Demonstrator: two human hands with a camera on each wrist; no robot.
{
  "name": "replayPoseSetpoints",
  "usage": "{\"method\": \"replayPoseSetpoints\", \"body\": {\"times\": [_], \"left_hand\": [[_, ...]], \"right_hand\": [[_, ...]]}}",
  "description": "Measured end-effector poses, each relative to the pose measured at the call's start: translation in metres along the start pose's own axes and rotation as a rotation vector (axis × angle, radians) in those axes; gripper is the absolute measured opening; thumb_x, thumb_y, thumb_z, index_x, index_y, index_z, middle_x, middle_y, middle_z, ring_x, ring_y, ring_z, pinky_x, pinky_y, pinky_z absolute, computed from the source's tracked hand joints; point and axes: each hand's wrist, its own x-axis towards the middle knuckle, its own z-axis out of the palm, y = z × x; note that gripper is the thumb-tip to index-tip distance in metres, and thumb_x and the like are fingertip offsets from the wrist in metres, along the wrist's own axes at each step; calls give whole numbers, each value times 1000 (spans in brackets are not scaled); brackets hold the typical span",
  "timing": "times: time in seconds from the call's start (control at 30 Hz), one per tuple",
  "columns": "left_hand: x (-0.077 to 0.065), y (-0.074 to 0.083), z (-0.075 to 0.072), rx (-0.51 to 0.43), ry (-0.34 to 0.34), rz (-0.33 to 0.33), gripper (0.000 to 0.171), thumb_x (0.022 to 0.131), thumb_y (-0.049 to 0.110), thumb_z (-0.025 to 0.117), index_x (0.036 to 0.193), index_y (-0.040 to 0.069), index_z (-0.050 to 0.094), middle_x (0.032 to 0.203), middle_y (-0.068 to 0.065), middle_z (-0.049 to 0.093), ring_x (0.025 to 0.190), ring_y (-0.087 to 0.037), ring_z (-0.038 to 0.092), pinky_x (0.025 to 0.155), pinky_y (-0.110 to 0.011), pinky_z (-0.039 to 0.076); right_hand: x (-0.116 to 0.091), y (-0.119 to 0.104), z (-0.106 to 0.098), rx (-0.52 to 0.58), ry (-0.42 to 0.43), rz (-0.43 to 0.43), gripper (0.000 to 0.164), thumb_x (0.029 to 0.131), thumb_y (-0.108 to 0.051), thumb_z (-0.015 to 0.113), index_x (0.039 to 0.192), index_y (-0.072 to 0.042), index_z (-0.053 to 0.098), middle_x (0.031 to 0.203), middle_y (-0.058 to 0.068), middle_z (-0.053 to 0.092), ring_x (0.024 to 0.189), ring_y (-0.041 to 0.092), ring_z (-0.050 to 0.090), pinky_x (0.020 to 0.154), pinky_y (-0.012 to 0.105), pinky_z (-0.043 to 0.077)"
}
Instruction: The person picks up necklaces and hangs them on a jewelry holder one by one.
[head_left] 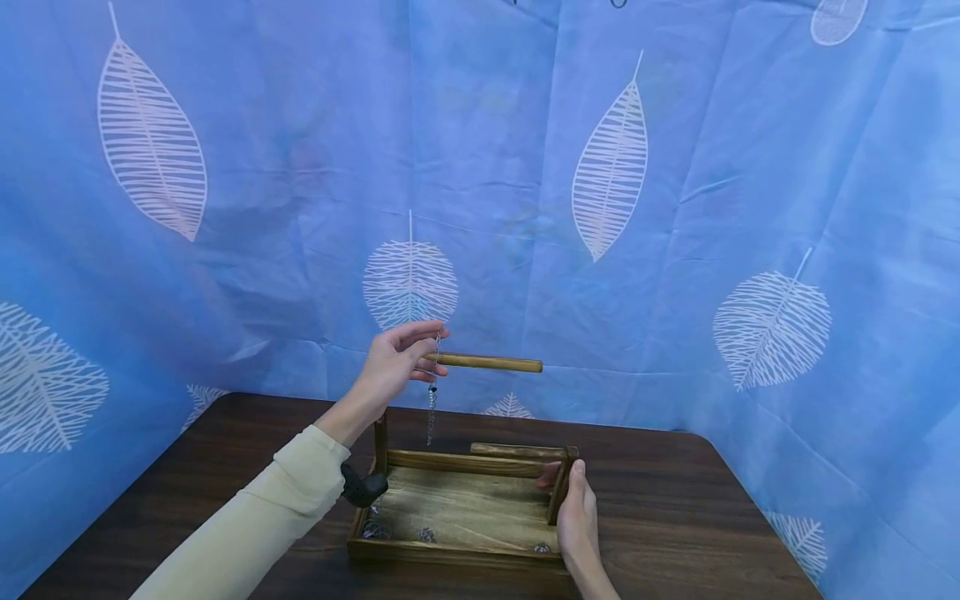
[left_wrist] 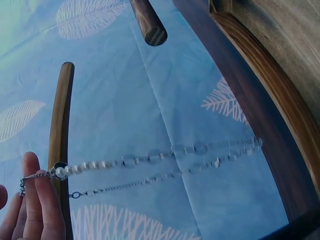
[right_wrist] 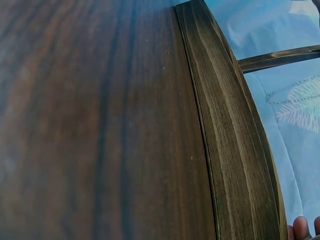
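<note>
Holds a pearl-beaded silver necklace (left_wrist: 90, 166) in the left hand (head_left: 390, 357), looped around the upper bar (head_left: 495, 362) near its left visible end — dangles it in 2 strands before the blue cloth (head_left: 495, 167). Grips the right post (head_left: 559, 493) of the wooden tray (head_left: 465, 556) with the right hand (head_left: 579, 512), just beside the lower bar (head_left: 517, 451). Rests the tray on the dark table (head_left: 675, 517), with at least 3 small silvery pieces (head_left: 427, 535) inside — toward the near side.

Head view overlooks tray (head_left: 450, 552); wrist views seem tilted.
</note>
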Motion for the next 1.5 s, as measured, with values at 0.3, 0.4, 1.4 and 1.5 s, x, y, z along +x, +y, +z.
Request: {"method": "replayPoseSetpoints", "body": {"times": [0.3, 0.4, 1.4, 1.5], "left_hand": [[-7, 1, -15, 13, 12, -3, 36, 106, 15, 54, 142, 8, 57, 135, -11, 62, 87, -24, 73, 82, -43, 59], [-8, 1, -20, 28, 25, -6, 36, 106, 15, 54, 142, 8, 57, 136, -11, 62, 87, -23, 73, 82, -42, 59], [-32, -11, -41, 61, 47, -36, 37, 107, 16, 53, 143, 11, 56, 136, -12, 61, 89, -23, 73, 87, -51, 57], [-38, -15, -43, 71, 39, -40, 38, 107, 17, 53, 144, 10, 55, 136, -13, 61, 92, -24, 73, 87, -50, 57]], "right_hand": [[2, -3, -3, -9, 1, 2, 72, 110, -48, 12, 118, 6, 60, 99, 18, 66, 95, 31, 62, 80, 35, 48], [2, -3, -3, -16, -2, 6, 72, 110, -48, 12, 118, 5, 60, 100, 17, 66, 95, 29, 63, 81, 35, 48], [2, 2, -1, 15, -2, 4, 72, 110, -47, 13, 119, 8, 60, 100, 19, 66, 93, 27, 63, 83, 37, 50], [2, 2, 0, 15, 1, -1, 73, 110, -47, 13, 118, 8, 60, 100, 19, 66, 93, 28, 63, 83, 37, 50]]}}
